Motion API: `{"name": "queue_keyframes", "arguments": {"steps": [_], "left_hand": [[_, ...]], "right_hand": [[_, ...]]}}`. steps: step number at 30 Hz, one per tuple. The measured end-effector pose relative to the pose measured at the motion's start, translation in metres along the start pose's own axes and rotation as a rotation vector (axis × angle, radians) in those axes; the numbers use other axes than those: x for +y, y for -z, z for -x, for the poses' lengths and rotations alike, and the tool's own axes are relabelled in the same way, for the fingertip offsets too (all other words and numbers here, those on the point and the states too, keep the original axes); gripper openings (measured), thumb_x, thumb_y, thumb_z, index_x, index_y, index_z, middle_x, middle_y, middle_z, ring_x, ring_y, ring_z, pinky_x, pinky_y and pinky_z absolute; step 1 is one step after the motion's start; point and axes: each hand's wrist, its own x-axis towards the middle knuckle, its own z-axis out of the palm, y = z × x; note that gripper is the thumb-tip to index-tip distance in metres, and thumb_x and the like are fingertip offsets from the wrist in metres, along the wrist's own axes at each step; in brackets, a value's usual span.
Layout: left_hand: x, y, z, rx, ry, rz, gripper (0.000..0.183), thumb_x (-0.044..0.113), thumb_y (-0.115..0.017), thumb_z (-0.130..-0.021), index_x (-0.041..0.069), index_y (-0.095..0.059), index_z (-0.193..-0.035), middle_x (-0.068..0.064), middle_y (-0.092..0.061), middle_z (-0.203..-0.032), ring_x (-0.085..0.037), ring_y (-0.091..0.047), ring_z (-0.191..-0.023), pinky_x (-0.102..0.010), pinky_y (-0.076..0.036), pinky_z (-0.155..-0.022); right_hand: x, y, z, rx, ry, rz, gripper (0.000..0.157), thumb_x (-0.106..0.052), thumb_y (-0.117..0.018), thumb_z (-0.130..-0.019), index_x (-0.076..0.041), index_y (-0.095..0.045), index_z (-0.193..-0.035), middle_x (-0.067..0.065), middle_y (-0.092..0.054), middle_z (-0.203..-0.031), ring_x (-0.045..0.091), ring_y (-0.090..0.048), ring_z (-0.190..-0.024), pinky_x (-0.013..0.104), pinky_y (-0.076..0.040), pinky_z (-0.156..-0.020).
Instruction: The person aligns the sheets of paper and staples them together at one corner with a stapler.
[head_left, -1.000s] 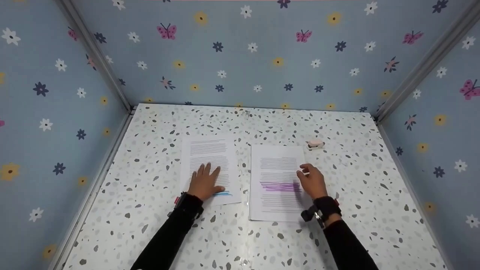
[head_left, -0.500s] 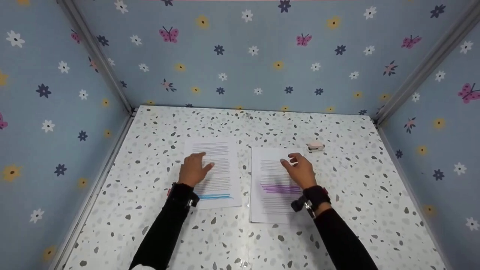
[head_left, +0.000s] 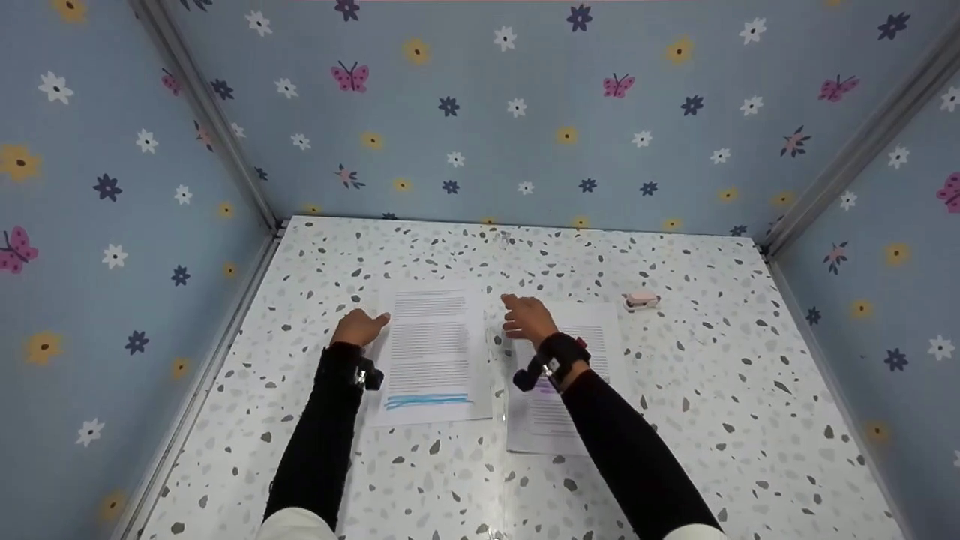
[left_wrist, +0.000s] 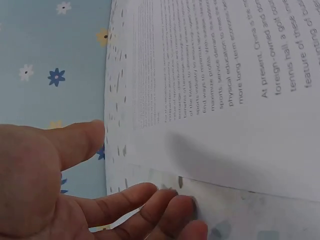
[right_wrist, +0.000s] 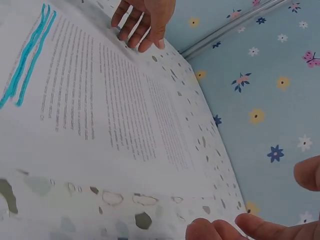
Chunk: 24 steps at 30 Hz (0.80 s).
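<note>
Two sets of printed white sheets lie side by side on the speckled table. Thick blue lines mark the lower part of the left sheets (head_left: 431, 360); the right sheets (head_left: 559, 427) have purple marking, partly covered by my right forearm. At the left sheets' left edge is my left hand (head_left: 360, 327), thumb apart from its loosely bent fingers and nothing between them. My right hand (head_left: 529, 318) hovers over the upper left corner of the right sheets, its fingers pointing toward the left sheets' right edge. In the right wrist view its fingertips (right_wrist: 202, 230) hold nothing.
A small pale pink stapler (head_left: 641, 301) sits just beyond the right sheets' upper right corner. Flower-patterned blue walls (head_left: 517, 165) enclose the table (head_left: 712, 360) at the back and both sides. Each wrist wears a black strap with a camera.
My left hand has slid off the left sheets to their left edge, uncovering the blue lines. My right hand has crossed leftward over the right sheets toward the gap between the two sets.
</note>
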Motion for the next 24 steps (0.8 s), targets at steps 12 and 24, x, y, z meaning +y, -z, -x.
{"name": "queue_keyframes", "arguments": {"steps": [12, 24], "left_hand": [[-0.01, -0.004, -0.012, -0.006, 0.091, 0.122, 0.062, 0.037, -0.047, -0.106, -0.014, -0.04, -0.14, -0.023, -0.053, -0.116, -0.029, -0.056, -0.097, -0.033, -0.055, -0.069], [-0.012, -0.005, -0.014, -0.027, 0.087, 0.171, 0.059, 0.03, -0.046, -0.103, -0.016, -0.044, -0.14, -0.031, -0.055, -0.132, -0.031, -0.061, -0.101, -0.034, -0.053, -0.074]], "right_hand": [[0.012, -0.022, -0.011, 0.012, -0.14, -0.041, 0.047, -0.013, -0.052, -0.099, 0.013, -0.045, -0.137, 0.028, -0.061, -0.119, 0.035, -0.067, -0.103, 0.04, -0.055, -0.089], [0.013, -0.036, -0.018, 0.027, -0.175, -0.013, 0.044, -0.017, -0.057, -0.097, 0.011, -0.056, -0.131, 0.029, -0.062, -0.125, 0.036, -0.066, -0.108, 0.043, -0.053, -0.094]]}}
